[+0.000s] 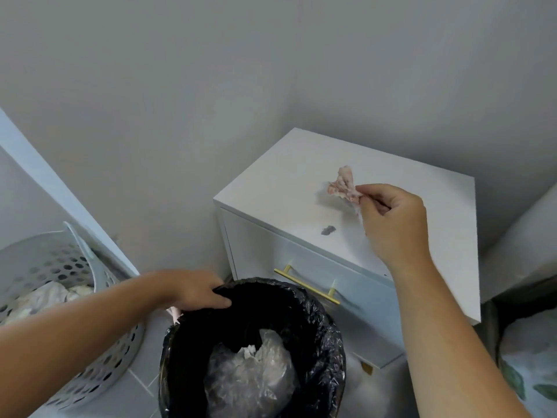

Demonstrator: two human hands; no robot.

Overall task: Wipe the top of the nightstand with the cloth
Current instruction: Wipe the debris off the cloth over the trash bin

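Note:
A white nightstand point(271, 188) stands in the corner of the room, with a gold handle point(304, 285) on its drawer. My right hand point(394, 224) hovers over its top and pinches a crumpled pinkish scrap point(342, 185), just above the surface. A small grey speck point(328, 230) lies on the top near the front edge. My left hand point(199, 289) grips the rim of a bin lined with a black bag point(319, 330), held in front of the nightstand. I cannot tell whether the scrap is a cloth or paper.
Clear plastic and white waste point(250, 375) lie inside the bin. A perforated white laundry basket point(54, 267) with fabric stands at the left on the tiled floor. A leaf-patterned bag or cushion point(530, 369) sits at the right. Grey walls close in behind.

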